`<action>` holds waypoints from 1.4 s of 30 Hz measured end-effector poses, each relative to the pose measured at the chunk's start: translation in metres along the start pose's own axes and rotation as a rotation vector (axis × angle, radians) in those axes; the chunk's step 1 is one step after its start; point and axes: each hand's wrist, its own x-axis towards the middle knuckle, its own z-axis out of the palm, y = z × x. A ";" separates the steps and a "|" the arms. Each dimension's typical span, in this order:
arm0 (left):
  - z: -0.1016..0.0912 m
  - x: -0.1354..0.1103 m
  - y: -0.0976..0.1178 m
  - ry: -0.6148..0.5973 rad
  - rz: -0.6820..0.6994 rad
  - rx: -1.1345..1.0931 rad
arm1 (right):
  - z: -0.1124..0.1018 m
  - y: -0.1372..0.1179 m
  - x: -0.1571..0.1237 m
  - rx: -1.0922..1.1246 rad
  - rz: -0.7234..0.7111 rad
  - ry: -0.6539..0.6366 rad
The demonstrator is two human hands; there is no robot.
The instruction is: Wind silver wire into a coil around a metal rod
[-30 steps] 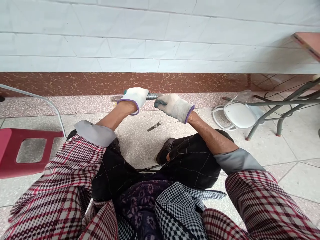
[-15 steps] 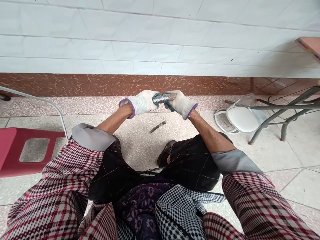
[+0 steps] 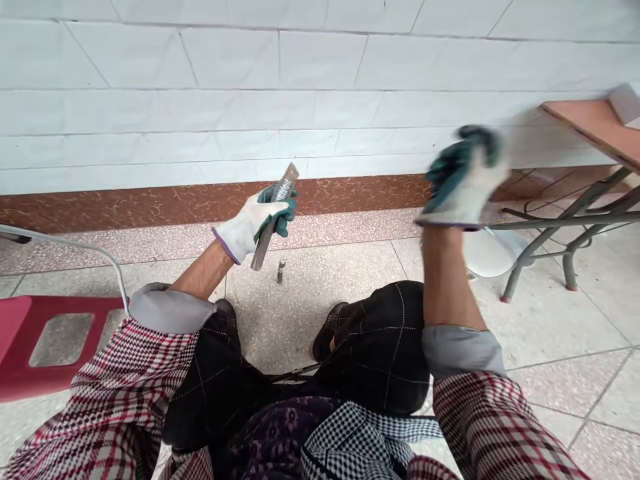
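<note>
My left hand [image 3: 265, 220], in a white glove with a dark green palm, is closed around a metal tube [image 3: 283, 191] with silvery wire wound about its upper part. The tube is tilted, its lower end pointing toward me. On the floor beneath lies a short thin piece [image 3: 281, 271] with a shiny band, apart from both hands. My right hand [image 3: 465, 177], in a matching glove, is raised at the right, away from the tube. Motion smears its fingers, and I cannot make out anything in them.
A red plastic chair [image 3: 20, 373] with a pale metal frame stands at left. To the right are a table [image 3: 585, 120] with grey metal legs and a white round seat [image 3: 493, 253] partly behind my right arm. A tiled wall [image 3: 320, 63] rises ahead.
My right hand has let go of the wire-wound tube and swung up to the right. My left hand has moved left with the tube, which now stands more steeply. The view has shifted.
</note>
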 end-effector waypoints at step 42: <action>0.015 0.008 -0.023 0.105 0.044 0.205 | 0.049 0.019 -0.070 -0.311 0.140 -0.751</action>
